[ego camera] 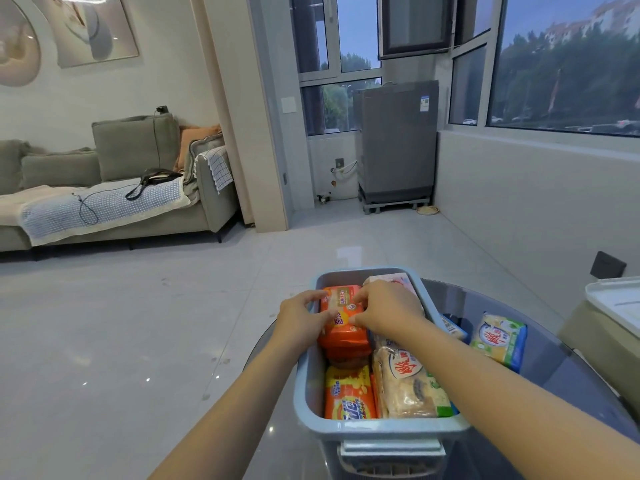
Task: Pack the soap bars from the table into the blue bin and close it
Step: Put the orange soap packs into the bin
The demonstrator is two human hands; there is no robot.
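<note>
Here I am gripping an orange soap pack [343, 318] with both the left hand [300, 315] and right hand [384, 311], fingers curled around it at the far left of the blue bin [384, 427]. Another yellow-green soap pack [500, 341] is lying on the glass table [561, 386], right of the bin.

I am watching through a single head-worn camera, and it is looking forward and steeply down from above the table [554, 327]. It is sitting close over the blue bin [381, 427], which is filling the lower middle of the wide-angle frame, while the upper half is taking in the floor [138, 323], sofa [114, 188] and windows [568, 64] farther off.
</note>
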